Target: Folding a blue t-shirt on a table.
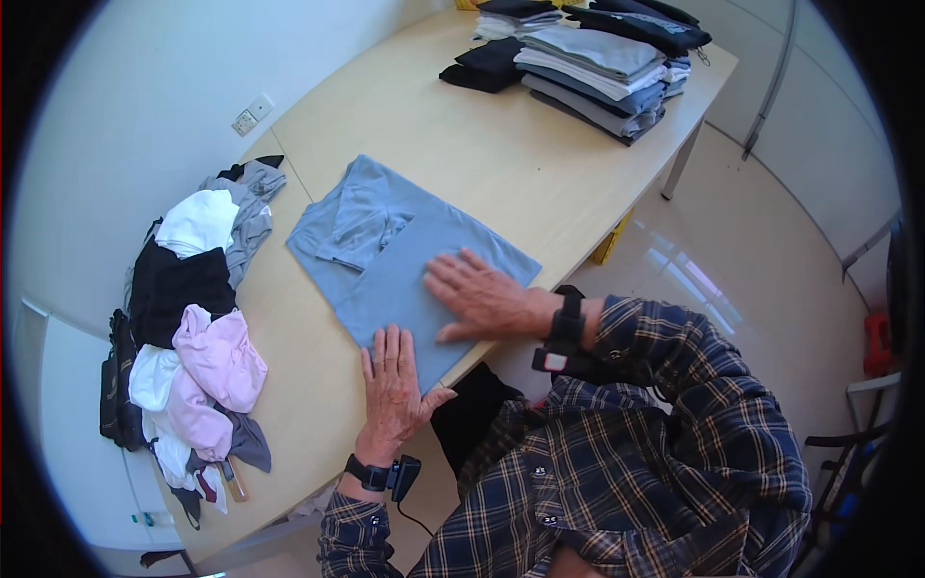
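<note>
A blue-grey shirt lies partly folded on the light wood table, one side turned over so that a short sleeve lies across its upper left part. My right hand rests flat on the folded layer near the shirt's right side, fingers spread. Closer to me, my left hand presses its outstretched fingers on the shirt's near left edge, thumb apart. Neither hand grips anything. Both wrists wear black straps with small devices.
Loose clothes, among them a pink garment and a black one, heap along the table's left side. Stacks of folded clothes stand at the far right end, beside a folded black garment. Wall sockets are behind the table.
</note>
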`<action>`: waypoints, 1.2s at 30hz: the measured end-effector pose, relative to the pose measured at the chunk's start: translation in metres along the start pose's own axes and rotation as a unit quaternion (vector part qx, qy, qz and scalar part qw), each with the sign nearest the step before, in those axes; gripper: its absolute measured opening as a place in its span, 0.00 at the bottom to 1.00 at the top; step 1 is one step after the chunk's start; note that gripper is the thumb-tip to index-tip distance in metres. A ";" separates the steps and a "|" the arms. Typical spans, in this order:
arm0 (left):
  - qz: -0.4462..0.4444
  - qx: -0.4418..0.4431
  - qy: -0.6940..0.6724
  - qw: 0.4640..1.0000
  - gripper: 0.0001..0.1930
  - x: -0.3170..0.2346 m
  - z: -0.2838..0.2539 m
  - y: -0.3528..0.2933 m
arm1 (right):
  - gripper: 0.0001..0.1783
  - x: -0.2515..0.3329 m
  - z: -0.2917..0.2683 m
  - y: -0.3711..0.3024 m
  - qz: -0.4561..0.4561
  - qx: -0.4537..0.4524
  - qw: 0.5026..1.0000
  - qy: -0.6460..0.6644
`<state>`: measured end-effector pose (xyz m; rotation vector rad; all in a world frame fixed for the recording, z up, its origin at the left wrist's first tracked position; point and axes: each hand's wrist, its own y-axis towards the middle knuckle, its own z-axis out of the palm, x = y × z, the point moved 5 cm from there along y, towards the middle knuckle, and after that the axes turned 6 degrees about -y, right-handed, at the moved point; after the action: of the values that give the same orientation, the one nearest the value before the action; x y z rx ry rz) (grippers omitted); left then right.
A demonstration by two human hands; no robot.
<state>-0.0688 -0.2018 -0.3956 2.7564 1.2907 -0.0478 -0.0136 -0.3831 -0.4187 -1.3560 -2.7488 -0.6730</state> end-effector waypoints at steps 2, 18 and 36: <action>-0.002 -0.001 0.001 1.000 0.54 0.001 0.000 -0.001 | 0.48 -0.029 -0.004 -0.011 0.031 -0.008 0.999 -0.034; 0.001 -0.009 0.017 1.000 0.54 0.003 0.004 -0.003 | 0.49 -0.005 -0.026 -0.020 0.064 0.039 0.997 -0.017; -0.007 -0.002 0.009 1.000 0.53 0.005 0.004 -0.007 | 0.41 -0.064 -0.031 -0.050 0.082 0.009 0.997 -0.004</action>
<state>-0.0709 -0.1939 -0.4001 2.7511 1.3131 -0.0202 -0.0170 -0.4693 -0.4216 -1.5603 -2.6050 -0.6336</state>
